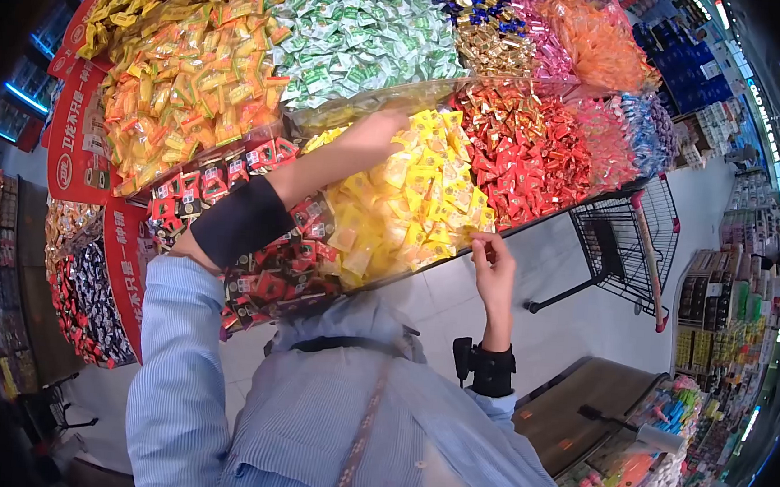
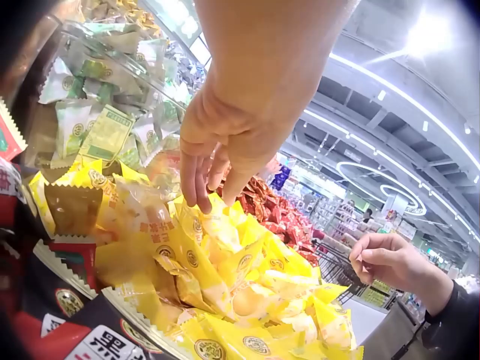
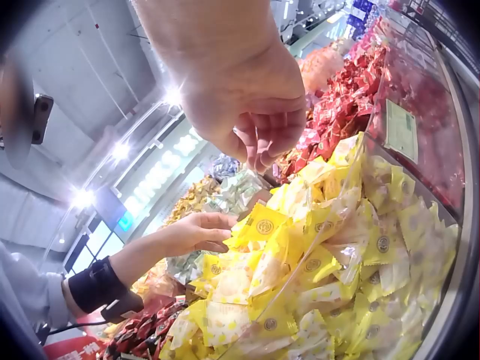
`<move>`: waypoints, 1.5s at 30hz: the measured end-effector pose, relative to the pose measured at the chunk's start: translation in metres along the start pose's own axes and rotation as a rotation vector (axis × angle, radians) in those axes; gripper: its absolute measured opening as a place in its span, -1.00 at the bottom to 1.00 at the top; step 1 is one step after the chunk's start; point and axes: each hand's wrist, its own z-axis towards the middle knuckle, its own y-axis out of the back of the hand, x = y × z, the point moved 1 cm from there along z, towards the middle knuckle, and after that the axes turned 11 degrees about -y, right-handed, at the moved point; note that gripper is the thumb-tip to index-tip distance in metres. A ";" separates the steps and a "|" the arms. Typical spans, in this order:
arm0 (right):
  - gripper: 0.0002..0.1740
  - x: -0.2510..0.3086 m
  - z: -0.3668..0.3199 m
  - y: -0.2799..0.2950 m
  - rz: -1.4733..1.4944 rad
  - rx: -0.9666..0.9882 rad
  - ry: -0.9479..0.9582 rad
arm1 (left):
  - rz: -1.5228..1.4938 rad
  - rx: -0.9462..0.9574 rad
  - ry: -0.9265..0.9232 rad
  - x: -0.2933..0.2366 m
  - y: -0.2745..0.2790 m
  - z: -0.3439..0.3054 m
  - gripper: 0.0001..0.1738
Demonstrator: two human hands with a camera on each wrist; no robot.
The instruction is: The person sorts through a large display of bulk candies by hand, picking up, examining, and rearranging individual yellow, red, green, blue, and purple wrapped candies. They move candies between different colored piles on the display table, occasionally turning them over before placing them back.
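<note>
Yellow-wrapped candies (image 1: 411, 195) lie heaped in a clear-walled bin. At the heap's far side my left hand (image 1: 384, 134) reaches across. In the left wrist view this hand (image 2: 229, 142) points its fingers down, the fingertips right at the yellow wrappers. Seen from the right wrist, the left hand (image 3: 202, 231) has fairly straight fingers beside the top of the heap. My right hand (image 1: 495, 262) hovers at the near right edge of the bin. Its fingers hang loosely curled with nothing visible in them, as the right wrist view of the hand (image 3: 259, 112) also shows.
Red-wrapped candies (image 1: 528, 140) fill the bin to the right, black-and-red packets (image 1: 279, 272) the one to the left. Green-and-white candies (image 1: 359, 38) and orange ones (image 1: 193, 85) lie behind. A shopping cart (image 1: 629, 251) stands at the right on the tiled floor.
</note>
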 end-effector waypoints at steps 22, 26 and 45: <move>-0.87 0.016 0.010 -0.027 0.083 0.202 0.256 | 0.043 -0.407 0.570 -0.090 0.034 -0.155 -0.76; -0.86 0.019 0.011 -0.033 0.069 0.240 0.327 | 0.007 -0.397 0.550 -0.093 0.017 -0.137 -0.79; -0.89 0.029 0.011 -0.003 0.072 0.213 0.365 | 0.423 -0.248 0.320 -0.052 -0.008 -0.076 -0.77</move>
